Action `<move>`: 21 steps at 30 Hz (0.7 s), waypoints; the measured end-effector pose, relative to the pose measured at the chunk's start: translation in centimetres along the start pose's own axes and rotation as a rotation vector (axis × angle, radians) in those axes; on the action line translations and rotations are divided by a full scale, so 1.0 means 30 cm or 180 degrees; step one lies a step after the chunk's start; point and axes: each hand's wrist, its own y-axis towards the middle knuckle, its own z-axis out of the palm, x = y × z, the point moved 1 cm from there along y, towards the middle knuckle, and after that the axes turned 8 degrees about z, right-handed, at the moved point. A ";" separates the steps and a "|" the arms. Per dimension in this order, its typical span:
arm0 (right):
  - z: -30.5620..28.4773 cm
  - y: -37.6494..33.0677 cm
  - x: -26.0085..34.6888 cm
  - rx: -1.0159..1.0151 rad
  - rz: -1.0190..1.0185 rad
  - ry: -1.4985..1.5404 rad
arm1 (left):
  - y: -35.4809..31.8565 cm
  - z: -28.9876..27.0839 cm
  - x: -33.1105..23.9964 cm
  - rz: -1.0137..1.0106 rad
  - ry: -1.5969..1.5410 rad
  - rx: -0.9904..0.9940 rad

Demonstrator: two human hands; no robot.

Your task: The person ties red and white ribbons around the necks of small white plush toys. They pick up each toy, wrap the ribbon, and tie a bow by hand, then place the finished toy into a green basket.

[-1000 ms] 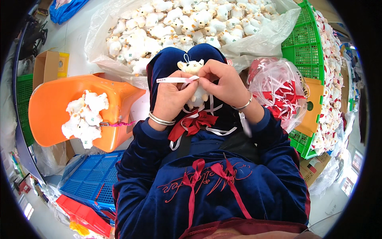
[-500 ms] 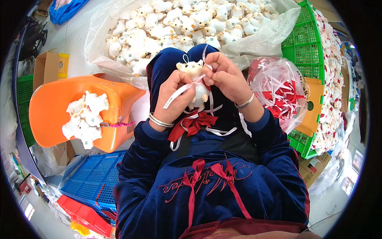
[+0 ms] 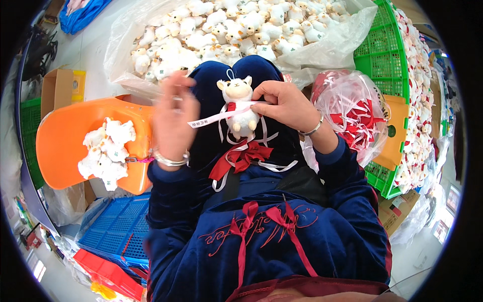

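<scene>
The white ribbon (image 3: 216, 118) seems mid-tying on the plush toy (image 3: 245, 122) over the lap (image 3: 209, 75); the right hand (image 3: 290, 104), at its three o'clock, pinches the ribbon; the blurred left hand (image 3: 174, 116), at nine, has fingers loosely parted; next calls for gripping the free end; orange chair (image 3: 60, 146) at nine, plush pile (image 3: 221, 32) at twelve.

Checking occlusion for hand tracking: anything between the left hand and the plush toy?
Only the white ribbon, its loose end extending from the plush toy toward the left hand; nothing else visible stands between.
</scene>
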 end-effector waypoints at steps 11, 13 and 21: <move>-0.016 0.017 0.029 0.0131 0.0030 -0.0425 | -0.089 0.119 -0.116 0.0362 0.1114 0.1463; -0.031 0.020 0.029 0.0361 0.0101 -0.0685 | -0.086 0.127 -0.085 0.0412 0.1010 0.1407; -0.050 0.054 0.000 0.1310 0.0579 0.1279 | -0.047 0.137 -0.027 0.1215 0.0649 0.1328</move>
